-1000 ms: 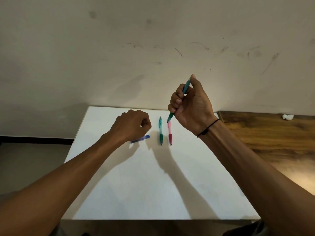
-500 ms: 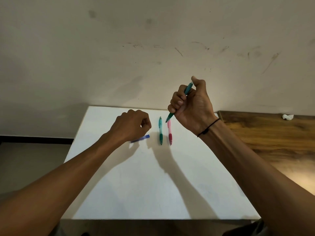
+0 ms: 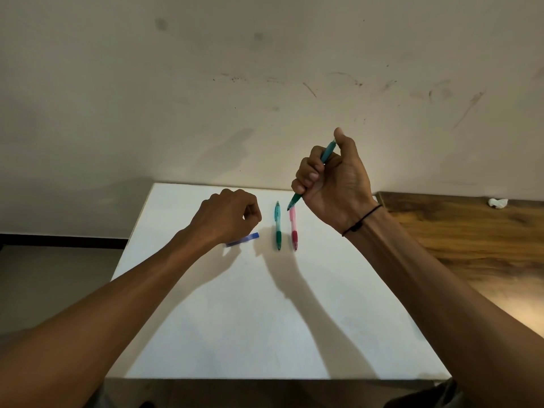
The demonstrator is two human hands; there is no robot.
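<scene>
Above table [image 3: 235, 319] — fisted hands [image 3: 228, 216] [image 3: 334, 184], pen [image 3: 327, 152] aslant

Plain indoor room, a home or a bare study corner, can't tell which. Off-white plaster wall [image 3: 265, 83] with scuffs and dark streaks, black skirting [image 3: 59, 241] low on the left, grey floor [image 3: 44, 284]. White bench [image 3: 235, 334] stands against the wall, wooden tabletop [image 3: 471, 231] just beside it on the right. Green pen [image 3: 278, 228] and pink pen [image 3: 293, 231] lie on the bench.
</scene>
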